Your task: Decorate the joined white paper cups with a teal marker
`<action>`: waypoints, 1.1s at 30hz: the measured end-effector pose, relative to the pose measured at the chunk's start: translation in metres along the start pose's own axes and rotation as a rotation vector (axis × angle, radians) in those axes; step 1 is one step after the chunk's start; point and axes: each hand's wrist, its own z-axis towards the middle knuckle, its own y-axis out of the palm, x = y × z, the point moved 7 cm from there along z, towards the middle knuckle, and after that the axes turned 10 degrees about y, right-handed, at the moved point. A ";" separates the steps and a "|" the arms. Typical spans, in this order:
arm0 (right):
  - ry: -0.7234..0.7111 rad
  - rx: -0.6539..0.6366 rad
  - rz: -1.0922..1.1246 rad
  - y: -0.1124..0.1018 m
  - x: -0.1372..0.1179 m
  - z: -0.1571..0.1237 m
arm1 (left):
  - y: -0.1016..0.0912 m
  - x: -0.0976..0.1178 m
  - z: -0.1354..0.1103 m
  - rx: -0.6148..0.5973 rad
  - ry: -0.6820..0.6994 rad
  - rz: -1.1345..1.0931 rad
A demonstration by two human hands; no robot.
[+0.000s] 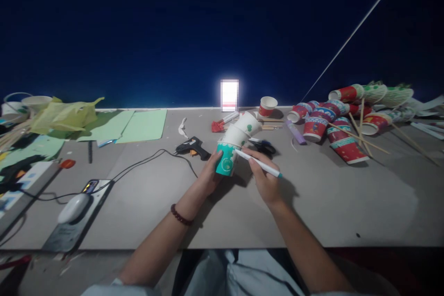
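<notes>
My left hand is closed around the lower end of a curved chain of paper cups, holding it tilted above the table. The lowest cup is teal with a white scalloped edge and a round emblem; the ones beyond it are white with green marks. In my right hand is a white marker with a teal end, gripped like a pen. Its other end is at the side of the teal cup; whether it touches cannot be made out. A black glue gun lies just left of the cups.
Decorated cup chains and wooden sticks lie at the right. A purple tube, black scissors and a single cup are behind. At left are green paper, a phone, a power strip and cables.
</notes>
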 end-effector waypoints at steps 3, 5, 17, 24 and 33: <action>0.000 0.007 -0.005 0.000 -0.001 0.000 | 0.001 0.000 0.000 0.004 0.000 -0.009; 0.000 0.010 -0.004 0.000 -0.002 0.000 | 0.002 0.001 0.000 0.003 0.003 -0.009; -0.003 -0.005 0.006 0.000 0.002 0.000 | 0.000 0.001 0.000 0.004 0.004 0.004; 0.016 -0.032 0.025 0.001 0.003 0.000 | 0.003 0.002 -0.001 0.002 -0.002 -0.019; -0.007 0.000 0.020 -0.001 0.001 0.001 | 0.002 0.001 -0.001 0.009 -0.012 -0.015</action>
